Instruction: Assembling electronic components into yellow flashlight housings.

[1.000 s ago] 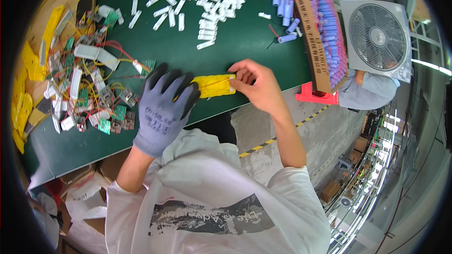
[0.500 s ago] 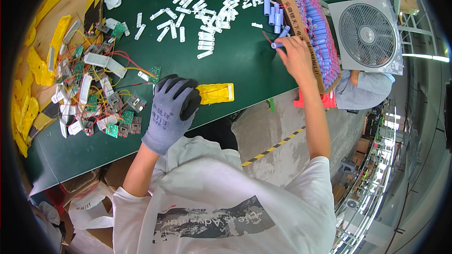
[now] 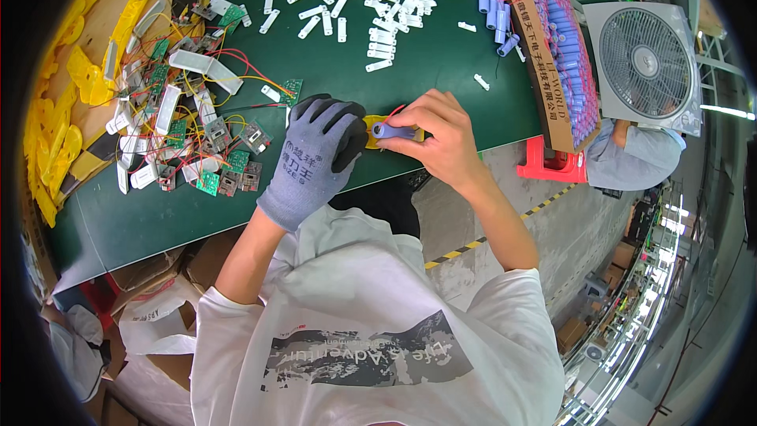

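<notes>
Just in front of me on the green table, a yellow plastic shell (image 3: 371, 142) lies partly covered by both hands. My left hand (image 3: 314, 150), in a grey glove with black fingers, is closed at its left end; what its fingertips grip is hidden. My bare right hand (image 3: 443, 132) pinches a purple cylindrical battery cell (image 3: 385, 131) over the shell, one end turned toward the glove. A red wire shows at the cell. Whether cell and shell touch, I cannot tell.
Left is a tangled heap of wired circuit boards (image 3: 238, 161) and white casings, beside yellow shells (image 3: 87, 75). Many white plastic pieces (image 3: 382, 39) lie at the back. Right stand loose cells (image 3: 501, 24), a cardboard box (image 3: 544, 71) of cells, a fan (image 3: 646, 63) and another person's arm (image 3: 623, 136).
My right hand has moved left from the loose cells beside the box to the yellow shell, bringing one cell along. My left hand stays at the shell. The whole view has shifted a little.
</notes>
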### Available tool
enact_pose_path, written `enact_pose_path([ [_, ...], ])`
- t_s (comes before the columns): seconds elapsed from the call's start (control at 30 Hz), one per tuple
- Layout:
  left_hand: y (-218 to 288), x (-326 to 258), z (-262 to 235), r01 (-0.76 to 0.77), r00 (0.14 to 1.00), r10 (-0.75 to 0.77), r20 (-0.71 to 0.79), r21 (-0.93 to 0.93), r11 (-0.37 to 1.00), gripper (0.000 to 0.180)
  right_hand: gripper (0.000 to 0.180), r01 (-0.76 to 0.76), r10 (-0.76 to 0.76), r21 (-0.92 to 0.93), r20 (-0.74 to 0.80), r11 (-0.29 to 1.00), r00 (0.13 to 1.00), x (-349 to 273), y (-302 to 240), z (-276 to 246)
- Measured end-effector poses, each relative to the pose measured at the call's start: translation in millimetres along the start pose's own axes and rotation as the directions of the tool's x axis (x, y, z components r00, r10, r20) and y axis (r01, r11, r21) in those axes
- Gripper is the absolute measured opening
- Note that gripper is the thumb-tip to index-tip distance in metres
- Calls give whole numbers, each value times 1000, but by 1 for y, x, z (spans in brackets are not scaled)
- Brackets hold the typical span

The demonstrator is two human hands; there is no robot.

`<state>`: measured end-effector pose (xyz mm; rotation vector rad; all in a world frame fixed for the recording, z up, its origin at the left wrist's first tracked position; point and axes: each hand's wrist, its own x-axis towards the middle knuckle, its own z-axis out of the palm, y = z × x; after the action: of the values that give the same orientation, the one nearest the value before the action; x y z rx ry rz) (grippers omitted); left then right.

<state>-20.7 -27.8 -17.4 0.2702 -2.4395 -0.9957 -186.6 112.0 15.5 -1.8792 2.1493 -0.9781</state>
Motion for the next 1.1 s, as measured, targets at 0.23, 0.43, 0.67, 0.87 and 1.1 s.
enact_pose_path([
  [0.23,-4,-3,2,4,999,-4,39,-9,1000,28,18,6,0,104,-62,995,998,-16,9,9],
  [0.43,-9,-5,-4,-57,993,53,103,28,998,42,17,58,-51,63,-109,996,993,-21,6,16],
  [0.67,7,3,-17,-19,996,16,-87,-40,999,51,23,36,-19,100,-167,994,986,-29,11,28],
  [0.87,30,-49,-10,-79,934,183,-306,323,943,49,30,105,-84,146,-140,984,987,-31,14,24],
  [1.1,66,-47,19,386,888,-410,-210,-146,911,81,39,60,28,216,-382,975,924,-48,-24,44],
])
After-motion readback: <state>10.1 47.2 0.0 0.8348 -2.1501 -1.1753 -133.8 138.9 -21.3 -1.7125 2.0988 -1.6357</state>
